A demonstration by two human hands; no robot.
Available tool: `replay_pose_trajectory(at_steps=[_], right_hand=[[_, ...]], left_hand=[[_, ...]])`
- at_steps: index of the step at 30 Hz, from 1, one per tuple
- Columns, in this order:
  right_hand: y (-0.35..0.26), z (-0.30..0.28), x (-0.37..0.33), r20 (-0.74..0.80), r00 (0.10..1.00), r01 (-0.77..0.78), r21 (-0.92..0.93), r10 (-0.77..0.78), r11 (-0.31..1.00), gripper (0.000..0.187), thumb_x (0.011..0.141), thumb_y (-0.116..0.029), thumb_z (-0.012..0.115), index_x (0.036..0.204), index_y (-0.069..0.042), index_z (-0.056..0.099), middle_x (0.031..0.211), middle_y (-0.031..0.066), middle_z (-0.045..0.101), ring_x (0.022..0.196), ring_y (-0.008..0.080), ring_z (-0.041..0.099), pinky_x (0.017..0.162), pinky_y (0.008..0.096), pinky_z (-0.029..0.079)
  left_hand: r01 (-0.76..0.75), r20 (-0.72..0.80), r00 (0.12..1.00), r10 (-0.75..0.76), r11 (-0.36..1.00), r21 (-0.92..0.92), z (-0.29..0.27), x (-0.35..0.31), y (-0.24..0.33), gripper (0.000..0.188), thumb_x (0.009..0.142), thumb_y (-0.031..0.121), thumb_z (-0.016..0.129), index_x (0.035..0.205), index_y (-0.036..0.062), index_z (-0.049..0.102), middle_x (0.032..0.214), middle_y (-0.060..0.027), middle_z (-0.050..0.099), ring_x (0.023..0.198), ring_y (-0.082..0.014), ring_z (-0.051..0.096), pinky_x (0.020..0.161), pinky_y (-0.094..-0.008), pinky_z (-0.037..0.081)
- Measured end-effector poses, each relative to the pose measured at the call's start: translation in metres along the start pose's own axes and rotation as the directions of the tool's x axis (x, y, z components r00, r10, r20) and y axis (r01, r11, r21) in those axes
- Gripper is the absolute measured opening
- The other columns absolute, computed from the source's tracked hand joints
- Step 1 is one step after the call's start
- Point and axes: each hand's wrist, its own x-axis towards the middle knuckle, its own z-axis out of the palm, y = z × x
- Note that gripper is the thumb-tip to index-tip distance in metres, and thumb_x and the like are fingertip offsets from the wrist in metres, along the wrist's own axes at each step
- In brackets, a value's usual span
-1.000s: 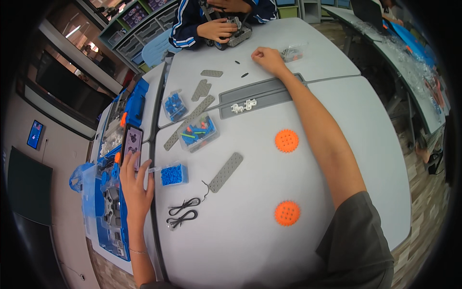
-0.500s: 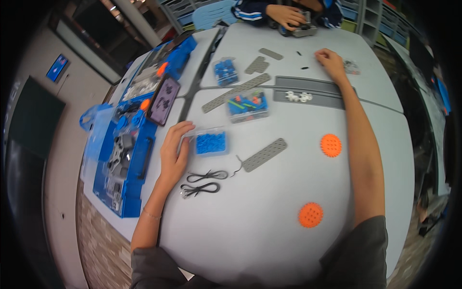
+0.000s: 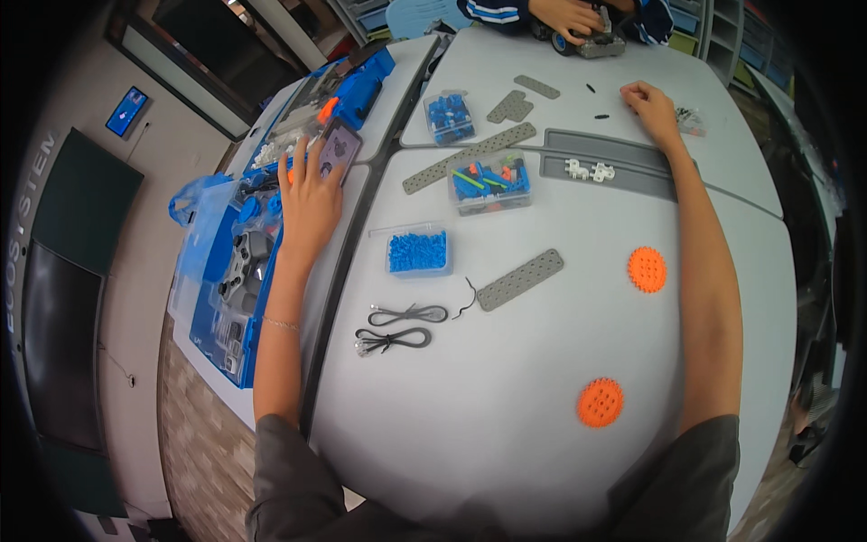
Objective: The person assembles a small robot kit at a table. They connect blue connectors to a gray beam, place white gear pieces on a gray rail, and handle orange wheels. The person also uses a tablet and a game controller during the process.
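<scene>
My left hand (image 3: pixel 310 206) is open, its fingers spread at the lower edge of a tablet (image 3: pixel 342 149) with a lit screen; whether the fingertips touch it, I cannot tell. Below that hand lies an open blue case (image 3: pixel 269 287) with a grey game controller (image 3: pixel 242 265) in it. Far across the table, my right hand (image 3: pixel 650 108) rests with curled fingers, and anything inside them is hidden. Two small black pegs (image 3: pixel 601 116) lie just left of it. Beside its wrist sits a clear bag of small parts (image 3: pixel 690 121).
On the table are a box of blue pins (image 3: pixel 418 252), a box of mixed parts (image 3: pixel 492 187), grey perforated plates (image 3: pixel 521 279), orange gears (image 3: pixel 647 270), coiled black cables (image 3: pixel 395 340) and white connectors (image 3: pixel 590 170). Another person's hand (image 3: pixel 569 16) holds a wheeled model (image 3: pixel 596 43) at the far edge.
My left hand has left the box of blue pins and moved left and away to the tablet, its fingers spreading. My right hand stays curled on the table. The whole view has shifted slightly.
</scene>
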Motion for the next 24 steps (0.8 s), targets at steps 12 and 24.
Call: replay_pose_trajectory(at_steps=[12, 24], right_hand=[[0.002, 0.000, 0.001, -0.001, 1.000, 0.017, 0.015, -0.017, 1.000, 0.029, 0.095, -0.032, 0.069, 0.108, -0.007, 0.077, 0.084, 0.0029, 0.074, 0.074, 0.0121, 0.065, 0.075, 0.0284, 0.052], [0.004, -0.001, 0.003, 0.018, 1.000, 0.003, 0.001, -0.003, 1.000, 0.031, 0.095, -0.033, 0.069, 0.110, -0.007, 0.077, 0.087, 0.0028, 0.074, 0.077, 0.0117, 0.066, 0.078, 0.0288, 0.052]], left_hand=[[-0.164, 0.415, 0.897, 0.152, 0.986, -0.008, -0.004, 0.053, -0.048, 0.050, 0.071, 0.023, 0.082, 0.120, 0.0298, 0.076, 0.169, -0.0093, 0.029, 0.161, -0.0329, 0.009, 0.129, -0.0615, 0.005], [-0.248, 0.153, 0.952, 0.266, 0.960, -0.127, -0.005, 0.034, -0.047, 0.022, 0.087, 0.014, 0.069, 0.105, 0.0158, 0.080, 0.158, -0.0086, 0.046, 0.158, -0.0296, 0.022, 0.130, -0.0576, 0.014]])
